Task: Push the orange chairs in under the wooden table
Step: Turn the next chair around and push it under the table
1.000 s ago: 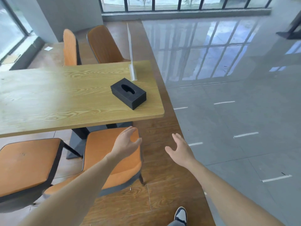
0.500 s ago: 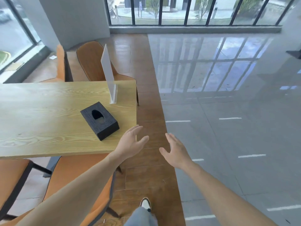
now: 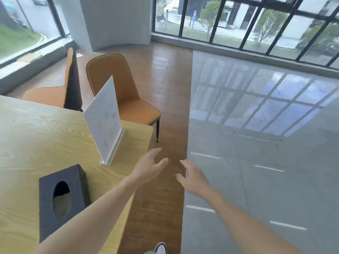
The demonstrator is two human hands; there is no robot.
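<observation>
A single head-worn view looks forward and down past the wooden table (image 3: 45, 136) corner toward far windows (image 3: 238, 24)

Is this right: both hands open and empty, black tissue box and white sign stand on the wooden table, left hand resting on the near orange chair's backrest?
Not quite. The head view shows the left hand in the air past the wooden table corner, touching nothing; the orange chair stands farther off. The rest holds: right hand open too, black tissue box and white sign stand on the table.

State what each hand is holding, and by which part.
Nothing. The left hand and right hand are both open in the air beside the wooden table.
</observation>
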